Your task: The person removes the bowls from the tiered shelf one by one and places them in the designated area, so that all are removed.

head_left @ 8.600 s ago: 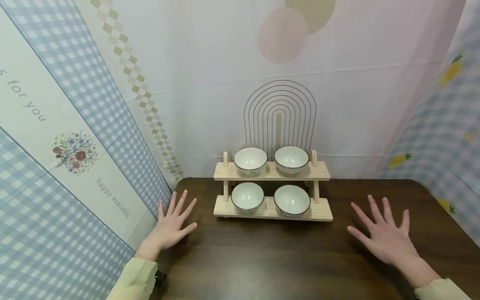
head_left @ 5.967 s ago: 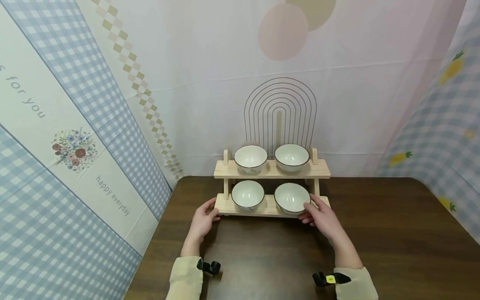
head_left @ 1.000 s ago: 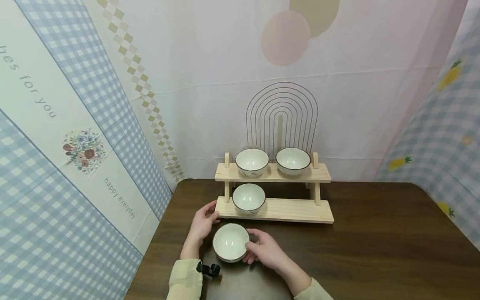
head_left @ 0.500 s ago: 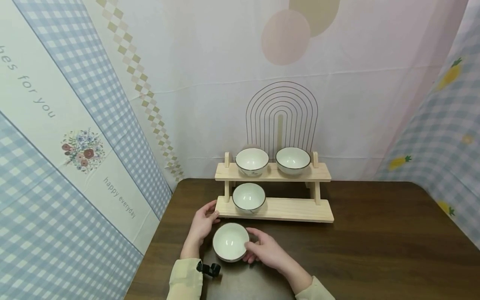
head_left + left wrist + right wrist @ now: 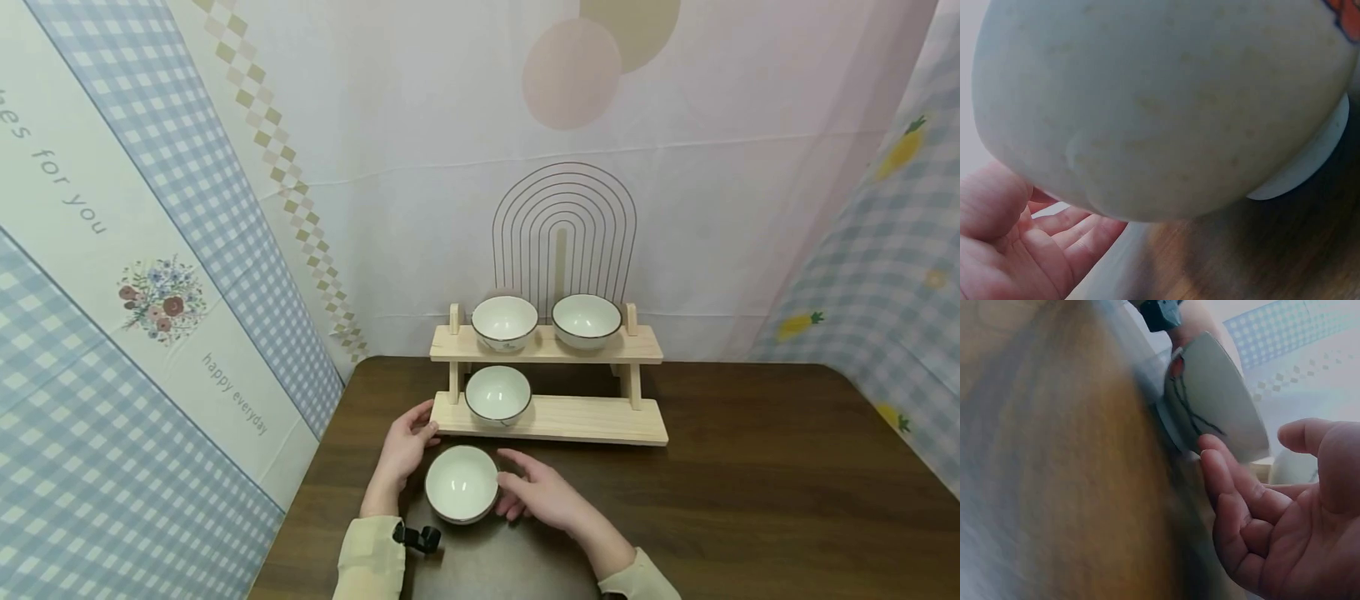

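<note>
A white bowl with a dark rim (image 5: pixel 461 485) stands upright on the table in front of the two-tier wooden shelf (image 5: pixel 600 419). Just right of it, my right hand (image 5: pixel 543 493) has loosely bent fingers, the thumb held apart from the rim. In the right wrist view the fingertips (image 5: pixel 1210 445) are close to the bowl's outer wall, which bears a dark line pattern. My left hand (image 5: pixel 402 446) pinches the left end of the lower shelf board. The bowl's side (image 5: pixel 1160 119) fills most of the left wrist view and hides part of that hand.
Another bowl (image 5: pixel 498 395) sits on the left of the lower board. The upper board carries a left bowl (image 5: pixel 505 322) and a right bowl (image 5: pixel 587 320). A patterned cloth (image 5: pixel 420 217) hangs behind the dark wooden table (image 5: pixel 757 483).
Earlier the bowl stood at the lower board's right; it came down to the table in the right hand. Since half a second ago, that hand has let go and shifted slightly right.
</note>
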Action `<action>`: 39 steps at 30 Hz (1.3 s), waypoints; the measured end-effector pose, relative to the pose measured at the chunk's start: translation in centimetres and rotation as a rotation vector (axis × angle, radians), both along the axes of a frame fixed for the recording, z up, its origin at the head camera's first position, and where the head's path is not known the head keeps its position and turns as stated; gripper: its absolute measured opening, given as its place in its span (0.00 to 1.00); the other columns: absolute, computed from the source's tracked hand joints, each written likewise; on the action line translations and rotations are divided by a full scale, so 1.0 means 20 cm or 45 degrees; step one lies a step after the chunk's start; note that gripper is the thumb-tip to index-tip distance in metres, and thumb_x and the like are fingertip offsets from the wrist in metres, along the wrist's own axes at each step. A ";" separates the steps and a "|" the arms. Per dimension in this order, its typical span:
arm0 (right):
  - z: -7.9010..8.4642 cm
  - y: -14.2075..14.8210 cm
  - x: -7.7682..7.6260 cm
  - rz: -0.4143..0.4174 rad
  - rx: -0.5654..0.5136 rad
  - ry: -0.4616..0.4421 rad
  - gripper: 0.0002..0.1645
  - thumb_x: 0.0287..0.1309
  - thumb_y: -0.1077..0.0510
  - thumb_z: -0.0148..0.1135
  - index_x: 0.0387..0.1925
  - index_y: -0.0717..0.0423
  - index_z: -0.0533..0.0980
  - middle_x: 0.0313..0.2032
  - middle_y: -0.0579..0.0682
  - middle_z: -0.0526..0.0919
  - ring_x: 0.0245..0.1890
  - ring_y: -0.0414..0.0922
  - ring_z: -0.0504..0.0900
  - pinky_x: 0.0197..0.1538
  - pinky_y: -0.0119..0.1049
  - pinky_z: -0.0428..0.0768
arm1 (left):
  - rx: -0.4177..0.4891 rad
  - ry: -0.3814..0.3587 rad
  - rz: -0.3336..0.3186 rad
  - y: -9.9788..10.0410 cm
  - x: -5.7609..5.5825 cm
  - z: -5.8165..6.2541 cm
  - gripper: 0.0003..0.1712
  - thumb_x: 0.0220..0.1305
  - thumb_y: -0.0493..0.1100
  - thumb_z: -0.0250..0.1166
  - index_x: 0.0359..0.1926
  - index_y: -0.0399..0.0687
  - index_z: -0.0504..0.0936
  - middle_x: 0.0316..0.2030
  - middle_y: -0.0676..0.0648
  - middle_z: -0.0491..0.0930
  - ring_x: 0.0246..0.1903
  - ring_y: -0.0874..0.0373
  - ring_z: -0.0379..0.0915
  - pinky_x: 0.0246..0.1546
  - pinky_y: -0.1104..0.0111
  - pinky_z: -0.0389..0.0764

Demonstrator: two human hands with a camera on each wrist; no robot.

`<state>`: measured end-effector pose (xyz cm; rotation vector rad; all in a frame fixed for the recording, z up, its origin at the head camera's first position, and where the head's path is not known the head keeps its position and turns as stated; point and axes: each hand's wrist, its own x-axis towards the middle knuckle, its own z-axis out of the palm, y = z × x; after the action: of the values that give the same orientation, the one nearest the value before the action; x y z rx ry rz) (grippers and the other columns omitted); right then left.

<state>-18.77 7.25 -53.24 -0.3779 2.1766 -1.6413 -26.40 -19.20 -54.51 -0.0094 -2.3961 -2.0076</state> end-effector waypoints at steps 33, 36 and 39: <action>0.21 0.32 -0.28 -0.378 0.189 0.253 0.30 0.84 0.49 0.53 0.76 0.61 0.70 0.44 0.57 0.90 0.47 0.54 0.90 0.57 0.54 0.85 | 0.012 0.010 0.000 0.00 -0.03 -0.01 0.26 0.78 0.28 0.60 0.73 0.28 0.72 0.61 0.28 0.78 0.52 0.41 0.83 0.49 0.57 0.88; 0.20 0.25 -0.30 -0.450 0.155 0.245 0.32 0.84 0.46 0.52 0.77 0.60 0.69 0.43 0.57 0.90 0.44 0.52 0.90 0.53 0.50 0.86 | 0.011 0.010 -0.001 0.00 -0.02 0.00 0.26 0.78 0.28 0.60 0.73 0.28 0.72 0.61 0.28 0.78 0.52 0.40 0.83 0.49 0.55 0.88; 0.19 0.18 -0.32 -0.502 0.167 0.259 0.35 0.84 0.42 0.51 0.78 0.58 0.67 0.39 0.54 0.90 0.40 0.49 0.89 0.50 0.46 0.85 | 0.017 0.018 -0.001 0.00 -0.01 0.00 0.27 0.78 0.28 0.60 0.73 0.26 0.71 0.61 0.27 0.78 0.53 0.37 0.83 0.50 0.52 0.88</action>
<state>-25.17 10.89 -49.43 -0.0811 2.6287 -1.7019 -26.60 -19.26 -54.43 -0.0238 -2.3741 -2.0171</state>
